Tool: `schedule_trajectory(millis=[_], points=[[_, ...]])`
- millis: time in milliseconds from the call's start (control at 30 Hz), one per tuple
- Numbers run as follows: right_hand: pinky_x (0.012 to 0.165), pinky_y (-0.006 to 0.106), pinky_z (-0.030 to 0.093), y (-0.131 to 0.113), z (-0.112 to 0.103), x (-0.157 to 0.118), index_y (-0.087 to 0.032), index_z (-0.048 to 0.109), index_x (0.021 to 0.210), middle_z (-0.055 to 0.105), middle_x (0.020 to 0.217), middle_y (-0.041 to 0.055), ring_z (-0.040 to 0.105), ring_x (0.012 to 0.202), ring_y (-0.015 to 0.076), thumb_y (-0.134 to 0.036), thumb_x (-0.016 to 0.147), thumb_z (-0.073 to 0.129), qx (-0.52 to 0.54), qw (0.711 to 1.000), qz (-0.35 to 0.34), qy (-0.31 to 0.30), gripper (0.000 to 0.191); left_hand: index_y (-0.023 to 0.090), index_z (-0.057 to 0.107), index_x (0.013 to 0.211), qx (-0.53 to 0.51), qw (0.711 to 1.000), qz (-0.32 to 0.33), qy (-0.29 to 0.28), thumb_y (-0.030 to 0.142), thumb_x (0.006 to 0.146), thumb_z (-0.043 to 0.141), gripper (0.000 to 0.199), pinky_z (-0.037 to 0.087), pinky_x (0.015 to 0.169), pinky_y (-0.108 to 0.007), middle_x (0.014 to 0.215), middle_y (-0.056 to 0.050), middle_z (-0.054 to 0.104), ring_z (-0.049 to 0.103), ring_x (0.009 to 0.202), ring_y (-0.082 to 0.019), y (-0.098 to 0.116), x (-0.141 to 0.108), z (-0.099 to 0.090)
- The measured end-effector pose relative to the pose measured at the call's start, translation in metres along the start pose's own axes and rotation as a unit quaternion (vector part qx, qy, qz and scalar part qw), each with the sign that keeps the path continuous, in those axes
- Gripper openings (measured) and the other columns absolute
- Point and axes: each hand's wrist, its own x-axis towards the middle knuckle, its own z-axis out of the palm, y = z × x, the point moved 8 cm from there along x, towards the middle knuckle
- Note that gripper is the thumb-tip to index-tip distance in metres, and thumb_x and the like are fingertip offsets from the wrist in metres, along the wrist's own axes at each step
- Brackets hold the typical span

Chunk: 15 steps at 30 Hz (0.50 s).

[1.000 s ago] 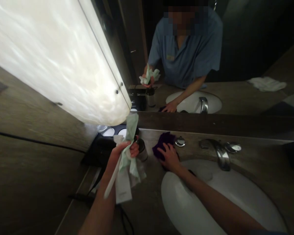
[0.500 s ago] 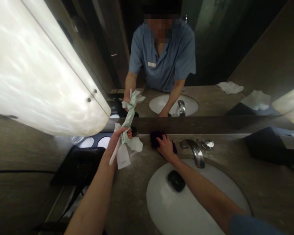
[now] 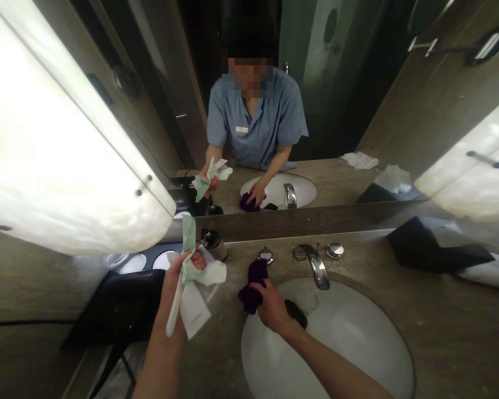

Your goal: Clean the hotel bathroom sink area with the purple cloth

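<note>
My left hand (image 3: 178, 271) is raised over the counter, gripping a bunch of crumpled white and pale green wrappers (image 3: 195, 277) and a white stick-like item. My right hand (image 3: 272, 305) presses a dark purple cloth (image 3: 253, 282) on the stone counter (image 3: 419, 299) at the left rim of the white sink (image 3: 349, 338), close to the chrome tap (image 3: 316, 263). A dark object (image 3: 297, 313) lies in the basin beside my right hand. The mirror (image 3: 316, 111) shows my reflection in a blue shirt.
A black tray (image 3: 120, 299) with white cups stands at the left, and a small dark bottle (image 3: 214, 243) behind my left hand. A black tissue box (image 3: 432, 246) sits at the right. A bright wall lamp (image 3: 58, 160) hangs close on the left.
My right hand has dragged the purple cloth from the mirror ledge toward the sink's rim. My left hand has kept its bundle, and the view has tilted upward.
</note>
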Motion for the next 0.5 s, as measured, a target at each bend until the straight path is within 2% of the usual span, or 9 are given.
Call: schedule_trajectory(millis=[33, 100, 133, 167, 200, 267, 333, 400, 500], points=[[0.094, 0.030, 0.062, -0.007, -0.026, 0.005, -0.033, 0.064, 0.131, 0.067, 0.129, 0.0008, 0.069, 0.110, 0.0179, -0.010, 0.075, 0.048, 0.024, 0.999, -0.005, 0.023, 0.063, 0.010, 0.064, 0.093, -0.004, 1.000, -0.002, 0.019, 0.009, 0.085, 0.047, 0.018, 0.047, 0.049, -0.016, 0.061, 0.001, 0.049, 0.049, 0.051, -0.008, -0.004, -0.011, -0.008], [0.107, 0.037, 0.056, -0.020, -0.099, 0.029, -0.027, 0.058, 0.141, 0.060, 0.140, 0.0065, 0.063, 0.123, 0.0221, -0.012, 0.078, 0.052, 0.053, 0.986, -0.009, 0.156, 0.064, 0.011, 0.064, 0.093, -0.015, 0.998, -0.015, 0.064, 0.007, 0.083, 0.046, 0.022, 0.046, 0.046, -0.016, 0.059, 0.001, 0.048, 0.049, 0.048, -0.009, -0.015, -0.032, -0.024], [0.117, 0.042, 0.048, -0.030, -0.133, 0.046, -0.024, 0.054, 0.146, 0.049, 0.151, 0.0100, 0.053, 0.136, 0.0258, -0.016, 0.081, 0.055, 0.044, 0.975, -0.051, 0.214, 0.066, 0.011, 0.064, 0.089, -0.024, 0.995, -0.029, 0.091, 0.006, 0.081, 0.045, 0.021, 0.045, 0.044, -0.016, 0.058, 0.001, 0.046, 0.048, 0.046, -0.009, -0.023, -0.041, -0.032], [0.123, 0.046, 0.041, -0.044, -0.153, 0.069, -0.025, 0.053, 0.148, 0.043, 0.156, 0.0110, 0.046, 0.143, 0.0270, -0.019, 0.083, 0.057, 0.024, 0.970, -0.125, 0.208, 0.065, 0.012, 0.062, 0.084, -0.034, 0.991, -0.045, 0.120, 0.005, 0.079, 0.045, 0.019, 0.044, 0.042, -0.016, 0.057, 0.001, 0.045, 0.047, 0.044, -0.009, -0.031, -0.050, -0.040], [0.125, 0.046, 0.038, -0.056, -0.160, 0.093, -0.027, 0.054, 0.147, 0.045, 0.155, 0.0095, 0.047, 0.142, 0.0246, -0.018, 0.084, 0.056, 0.003, 0.966, -0.215, 0.146, 0.064, 0.013, 0.059, 0.078, -0.039, 0.986, -0.065, 0.148, 0.005, 0.078, 0.045, 0.017, 0.043, 0.041, -0.017, 0.056, 0.001, 0.044, 0.046, 0.044, -0.009, -0.041, -0.058, -0.046], [0.122, 0.037, 0.040, -0.058, -0.138, 0.130, -0.030, 0.055, 0.145, 0.056, 0.146, 0.0049, 0.054, 0.134, 0.0173, -0.009, 0.082, 0.054, -0.035, 0.934, -0.344, -0.087, 0.067, 0.016, 0.053, 0.069, -0.037, 0.972, -0.109, 0.206, 0.004, 0.074, 0.045, 0.015, 0.041, 0.038, -0.019, 0.054, 0.000, 0.041, 0.043, 0.041, -0.010, -0.061, -0.072, -0.056], [0.111, 0.027, 0.048, -0.019, -0.109, 0.154, -0.029, 0.053, 0.147, 0.064, 0.137, 0.0016, 0.062, 0.122, 0.0132, -0.002, 0.077, 0.051, -0.073, 0.900, -0.318, -0.288, 0.075, 0.018, 0.050, 0.068, -0.032, 0.960, -0.139, 0.241, 0.004, 0.072, 0.047, 0.015, 0.041, 0.039, -0.020, 0.054, 0.000, 0.041, 0.042, 0.041, -0.011, -0.078, -0.081, -0.066], [0.096, 0.025, 0.055, 0.038, -0.096, 0.169, -0.025, 0.054, 0.146, 0.068, 0.130, 0.0041, 0.068, 0.109, 0.0151, 0.000, 0.074, 0.048, -0.111, 0.897, -0.217, -0.368, 0.077, 0.020, 0.055, 0.076, -0.028, 0.949, -0.165, 0.268, 0.005, 0.072, 0.049, 0.017, 0.046, 0.043, -0.022, 0.057, 0.000, 0.045, 0.047, 0.045, -0.013, -0.090, -0.087, -0.082], [0.091, 0.029, 0.056, 0.109, -0.115, 0.170, -0.020, 0.056, 0.145, 0.069, 0.127, 0.0094, 0.071, 0.102, 0.0199, -0.001, 0.074, 0.044, -0.134, 0.914, -0.142, -0.357, 0.074, 0.026, 0.062, 0.100, -0.024, 0.928, -0.213, 0.304, 0.005, 0.074, 0.048, 0.037, 0.050, 0.047, -0.025, 0.059, 0.000, 0.047, 0.051, 0.048, -0.015, -0.103, -0.090, -0.114]])
